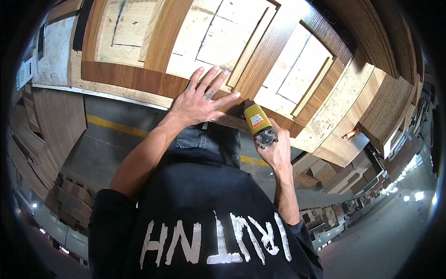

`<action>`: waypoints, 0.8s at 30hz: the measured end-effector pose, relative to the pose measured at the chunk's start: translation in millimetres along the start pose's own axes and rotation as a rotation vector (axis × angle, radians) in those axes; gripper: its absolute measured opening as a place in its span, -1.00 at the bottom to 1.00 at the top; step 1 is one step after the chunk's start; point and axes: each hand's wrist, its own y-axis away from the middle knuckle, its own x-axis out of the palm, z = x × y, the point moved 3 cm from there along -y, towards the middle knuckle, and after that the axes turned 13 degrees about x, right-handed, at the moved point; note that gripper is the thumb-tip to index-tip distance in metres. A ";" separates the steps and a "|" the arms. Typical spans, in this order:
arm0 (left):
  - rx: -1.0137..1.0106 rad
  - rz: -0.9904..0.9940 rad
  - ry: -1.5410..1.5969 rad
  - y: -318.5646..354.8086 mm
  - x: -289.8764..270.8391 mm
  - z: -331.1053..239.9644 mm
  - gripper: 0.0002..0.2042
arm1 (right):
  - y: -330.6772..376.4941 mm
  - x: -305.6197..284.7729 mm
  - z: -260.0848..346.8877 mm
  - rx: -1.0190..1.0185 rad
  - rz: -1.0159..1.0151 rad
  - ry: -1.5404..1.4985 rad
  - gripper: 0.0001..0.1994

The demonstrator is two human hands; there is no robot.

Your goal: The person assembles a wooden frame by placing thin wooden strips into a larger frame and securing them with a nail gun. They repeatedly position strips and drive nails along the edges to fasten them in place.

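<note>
1. Table (190,39): pale wood top, scuffed and spotted, with dark straight lines marked on it. Its near edge runs across in front of the worker, bowed by the lens.
2. On it lies a brown wooden frame (134,80): a long near rail, with uprights running away from it and openings between. Pale table shows through these. Lighter narrow strips (251,49) stand along some inner edges.
3. Left hand (202,97): open, fingers spread, palm down over the near rail beside an upright; grasps nothing.
4. Right hand (277,149): closed around a yellow tool (256,118) with a dark round cap; most of the fingers are hidden behind it. The tool is at the frame's near rail, just right of the left hand, nose toward the wood. Whether the nose touches, I can't tell.
5. Right end of table: an orange-handled tool (351,134) lies near a stack of brown boards (385,104).
6. Left side: more thin brown sheets (60,121), stacked beside the table.
7. Floor (104,149): grey, crossed by a yellow stripe (116,125) that passes behind the worker's legs.
8. Room: large, workshop-like. Piles of cut pieces (344,218) off to the right; bright lamps (418,195) beyond. Worker in black shirt (200,181), pale lettering across it.
</note>
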 end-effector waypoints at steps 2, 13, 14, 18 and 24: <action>-0.001 0.004 0.007 0.1 1.9 -0.1 -0.11 | 0.2 -0.6 0.1 0.013 0.005 0.010 -0.70; 0.008 0.005 0.008 -0.4 -0.9 0.3 -0.11 | -1.3 -1.7 0.2 0.049 0.015 0.020 -0.68; 0.009 0.005 0.008 -0.3 -0.3 0.3 -0.11 | -0.9 -2.0 1.3 0.048 0.015 0.024 -0.68; 0.009 -0.007 0.015 -0.1 1.1 0.8 -0.11 | -1.9 -2.6 2.5 0.068 0.042 0.039 -0.69; 0.020 -0.019 0.009 0.6 -2.1 1.0 -0.11 | -2.1 -2.5 5.9 0.087 0.025 0.097 -0.69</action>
